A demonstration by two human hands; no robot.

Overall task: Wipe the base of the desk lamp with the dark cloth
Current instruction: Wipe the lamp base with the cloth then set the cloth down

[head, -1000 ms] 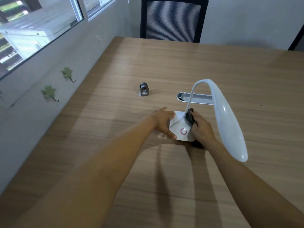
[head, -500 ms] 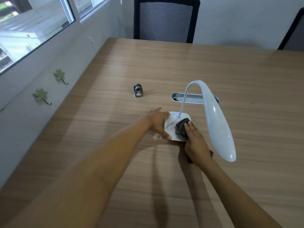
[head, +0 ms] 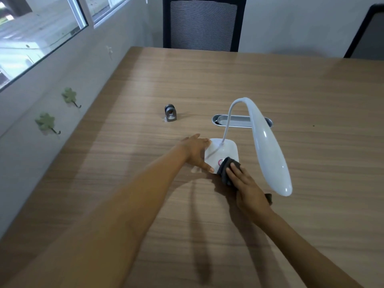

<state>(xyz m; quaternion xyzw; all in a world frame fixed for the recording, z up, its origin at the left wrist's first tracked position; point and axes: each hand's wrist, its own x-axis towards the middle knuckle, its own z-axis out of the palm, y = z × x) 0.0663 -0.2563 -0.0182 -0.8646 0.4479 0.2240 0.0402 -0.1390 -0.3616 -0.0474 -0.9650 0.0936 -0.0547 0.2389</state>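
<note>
A white desk lamp stands on the wooden table [head: 311, 100], its flat square base [head: 227, 147] in the middle of the view and its long white head [head: 270, 150] arching over to the right. My left hand [head: 197, 151] rests against the base's left edge, fingers spread along it. My right hand [head: 247, 189] presses the dark cloth [head: 225, 169] onto the base's near right corner, next to a pink ring button. A bit of cloth shows behind the wrist.
A small grey metal fitting [head: 170, 113] stands left of the lamp. A grey oval cable slot [head: 239, 120] is set into the table behind the base. A black mesh chair [head: 202, 23] is at the far edge, a wall with green hooks at left.
My right hand has slid the cloth from the lamp's neck across the base toward me, to the near right corner. My left hand stays on the base's left edge.
</note>
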